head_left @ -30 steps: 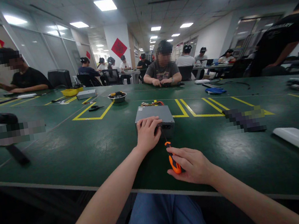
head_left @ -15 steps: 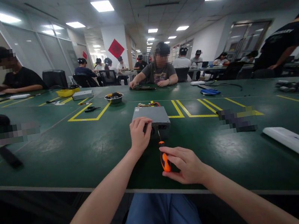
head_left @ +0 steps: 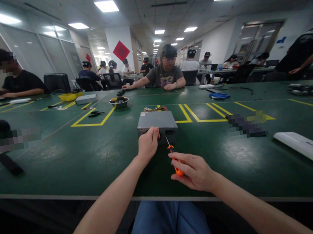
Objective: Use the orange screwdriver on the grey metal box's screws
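Lengthwise, the screwdriver (head_left: 170, 147) points forward, seemingly touching the gray box (head_left: 157, 119).

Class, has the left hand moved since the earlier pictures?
Yes: against the grey box, the left hand has drawn back toward the camera, to the front edge.

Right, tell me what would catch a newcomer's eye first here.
The orange-and-black screwdriver in the right hand pops first, pointing at the gray metal box on the green table, the left hand at its near side. Behind, a red diamond decoration hangs on the white pillar.
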Tool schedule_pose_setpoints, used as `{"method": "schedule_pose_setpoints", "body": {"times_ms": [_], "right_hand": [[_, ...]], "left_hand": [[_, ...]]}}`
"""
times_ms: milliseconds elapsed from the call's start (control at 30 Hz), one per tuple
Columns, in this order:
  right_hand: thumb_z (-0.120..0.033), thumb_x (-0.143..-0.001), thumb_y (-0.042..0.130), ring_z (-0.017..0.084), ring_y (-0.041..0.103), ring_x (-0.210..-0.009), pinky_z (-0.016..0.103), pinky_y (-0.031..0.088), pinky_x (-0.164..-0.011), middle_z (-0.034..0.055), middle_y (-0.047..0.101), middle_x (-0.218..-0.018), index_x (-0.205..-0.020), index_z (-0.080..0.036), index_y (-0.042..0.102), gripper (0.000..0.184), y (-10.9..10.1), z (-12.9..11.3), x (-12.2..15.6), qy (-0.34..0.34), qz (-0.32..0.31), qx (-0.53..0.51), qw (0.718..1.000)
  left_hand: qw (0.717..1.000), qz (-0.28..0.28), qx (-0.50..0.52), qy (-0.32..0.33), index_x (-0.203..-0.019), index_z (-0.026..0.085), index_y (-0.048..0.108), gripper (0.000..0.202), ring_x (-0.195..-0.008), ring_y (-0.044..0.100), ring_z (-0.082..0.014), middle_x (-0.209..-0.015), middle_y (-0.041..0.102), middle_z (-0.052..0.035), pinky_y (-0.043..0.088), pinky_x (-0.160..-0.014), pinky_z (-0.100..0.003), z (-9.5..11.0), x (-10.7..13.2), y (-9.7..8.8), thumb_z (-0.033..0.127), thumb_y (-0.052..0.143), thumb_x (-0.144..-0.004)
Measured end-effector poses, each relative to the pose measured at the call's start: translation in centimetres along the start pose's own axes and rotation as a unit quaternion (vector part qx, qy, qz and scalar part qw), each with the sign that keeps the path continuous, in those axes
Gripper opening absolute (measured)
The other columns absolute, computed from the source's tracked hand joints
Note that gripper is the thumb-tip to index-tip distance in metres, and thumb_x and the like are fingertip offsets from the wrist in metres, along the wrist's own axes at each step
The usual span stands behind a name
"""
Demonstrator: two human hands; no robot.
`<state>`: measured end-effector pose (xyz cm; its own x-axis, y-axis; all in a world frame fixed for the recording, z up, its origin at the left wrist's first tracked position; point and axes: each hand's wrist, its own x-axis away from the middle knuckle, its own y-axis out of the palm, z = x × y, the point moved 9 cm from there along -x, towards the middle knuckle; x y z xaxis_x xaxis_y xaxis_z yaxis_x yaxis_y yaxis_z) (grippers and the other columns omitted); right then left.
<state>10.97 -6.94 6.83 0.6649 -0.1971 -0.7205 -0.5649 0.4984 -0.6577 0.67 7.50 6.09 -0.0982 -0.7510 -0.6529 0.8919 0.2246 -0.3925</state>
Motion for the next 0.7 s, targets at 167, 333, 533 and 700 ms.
{"method": "schedule_pose_setpoints", "body": {"times_ms": [167,333,533,700], "right_hand": [[-0.035,-0.085,0.054,0.022,0.062,-0.096,0.033,0.056,-0.073,0.0182,0.056,-0.11,-0.113,-0.015,0.04,0.037,-0.2,1.1,0.6,0.05,0.028,-0.082,0.995],[-0.025,-0.087,0.043,0.022,0.061,-0.096,0.033,0.055,-0.071,0.0185,0.053,-0.114,-0.118,-0.014,0.044,0.033,0.2,0.3,0.0,0.02,-0.023,-0.039,0.999],[-0.033,-0.083,0.057,0.018,0.062,-0.077,0.028,0.054,-0.062,0.0164,0.06,-0.098,-0.098,-0.014,0.05,0.025,0.4,-0.4,-0.1,-0.008,-0.003,0.012,1.0],[-0.035,-0.083,0.057,0.02,0.063,-0.086,0.029,0.055,-0.065,0.0176,0.06,-0.104,-0.098,-0.015,0.046,0.027,0.4,0.4,0.3,0.025,0.011,-0.016,0.999]], "left_hand": [[0.997,0.017,-0.076,0.006,-0.051,0.018,0.041,0.049,-0.042,0.037,-0.0086,-0.046,0.04,0.0034,0.023,-0.047,-0.023,0.0,0.0,-0.2,0.042,0.03,-0.092],[0.993,0.028,-0.104,0.04,-0.06,0.02,0.045,0.04,-0.048,0.042,-0.0105,-0.053,0.045,0.0021,0.03,-0.05,-0.024,0.8,0.3,-0.6,0.032,0.025,-0.093],[0.967,0.039,-0.214,0.131,-0.1,0.02,0.055,0.024,-0.097,0.052,-0.0202,-0.099,0.061,-0.0064,0.038,-0.089,-0.035,3.2,0.4,-0.6,0.015,0.039,-0.083],[0.938,-0.027,-0.3,0.171,-0.124,0.021,0.046,0.043,-0.128,0.034,-0.0221,-0.133,0.047,-0.0044,0.017,-0.11,-0.043,3.2,0.3,1.1,0.014,0.043,-0.081]]}}
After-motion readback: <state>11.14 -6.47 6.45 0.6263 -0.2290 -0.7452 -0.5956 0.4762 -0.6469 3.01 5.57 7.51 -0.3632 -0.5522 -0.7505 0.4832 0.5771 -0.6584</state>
